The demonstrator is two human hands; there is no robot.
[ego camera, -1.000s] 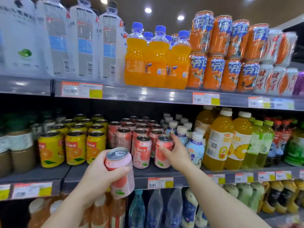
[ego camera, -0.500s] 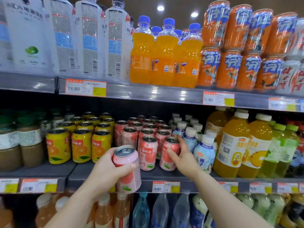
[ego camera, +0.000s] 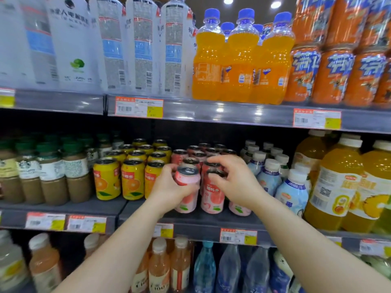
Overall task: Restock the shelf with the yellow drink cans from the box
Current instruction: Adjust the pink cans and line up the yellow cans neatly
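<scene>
My left hand [ego camera: 169, 187] grips a pink can [ego camera: 187, 190] upright, top up, at the middle shelf [ego camera: 63, 209] front. My right hand [ego camera: 232, 182] curls its fingers over the neighbouring pink cans [ego camera: 212, 194]. The yellow cans [ego camera: 118, 179] stand upright in rows just left, labels facing me.
</scene>
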